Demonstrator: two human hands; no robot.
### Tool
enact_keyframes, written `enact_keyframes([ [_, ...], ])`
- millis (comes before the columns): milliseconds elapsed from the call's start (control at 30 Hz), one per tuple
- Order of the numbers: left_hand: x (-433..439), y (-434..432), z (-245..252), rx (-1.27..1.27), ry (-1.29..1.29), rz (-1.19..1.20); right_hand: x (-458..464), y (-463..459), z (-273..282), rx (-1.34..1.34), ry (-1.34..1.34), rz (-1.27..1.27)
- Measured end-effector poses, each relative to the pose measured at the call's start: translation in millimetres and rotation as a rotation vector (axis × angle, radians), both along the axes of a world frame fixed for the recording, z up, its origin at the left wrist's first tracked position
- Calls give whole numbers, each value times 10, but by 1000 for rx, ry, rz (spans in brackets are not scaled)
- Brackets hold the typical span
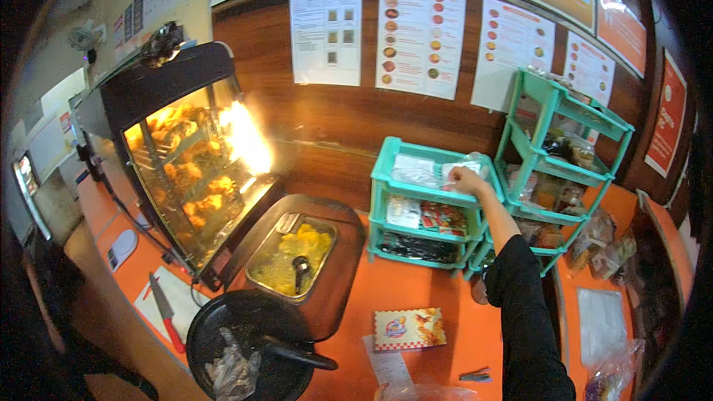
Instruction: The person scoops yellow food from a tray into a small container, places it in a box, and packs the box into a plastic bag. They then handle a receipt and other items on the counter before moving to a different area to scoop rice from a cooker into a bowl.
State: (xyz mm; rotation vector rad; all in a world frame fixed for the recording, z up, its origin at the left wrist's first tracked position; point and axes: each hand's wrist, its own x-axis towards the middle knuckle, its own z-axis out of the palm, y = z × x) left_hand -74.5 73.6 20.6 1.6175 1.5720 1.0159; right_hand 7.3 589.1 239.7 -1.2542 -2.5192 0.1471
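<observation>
My right hand (465, 181) reaches over the top tier of a teal plastic rack (437, 192). Its fingers are bent at white packets (415, 171) and clear plastic there; whether they grip one is hard to tell. Of my left hand (382, 392), only a sliver shows at the bottom edge, beside a paper slip (390, 366) and a clear plastic bag (445, 392). Partly over the slip lies a printed food box (409, 329) with a checkered border. Several pens or similar thin sticks (475, 375) lie on the orange counter (356, 312) to its right.
Left stands a lit glass warming cabinet (189, 161) with fried food. Before it are a metal pan (292, 259) of yellow food, a black lidded container (245, 340) and a red-handled knife (165, 309) on a white cutting board (161, 295). A taller teal rack (557, 161) stands right.
</observation>
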Motion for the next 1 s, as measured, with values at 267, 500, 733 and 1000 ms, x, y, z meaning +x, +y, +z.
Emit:
enact_keyframes([
  [267, -100, -315, -537, -243, -507, 84, 187, 44, 465, 470, 344, -31],
  [500, -106, -313, -356, 351, 225, -117, 202, 71, 131, 52, -193, 79],
  [733, -32, -237, -25, 98, -4, -98, 252, 184, -32, 468, 230, -27],
  [1000, -71, -276, 31, -70, -211, -105, 226, -36, 397, 551, 440, 7],
])
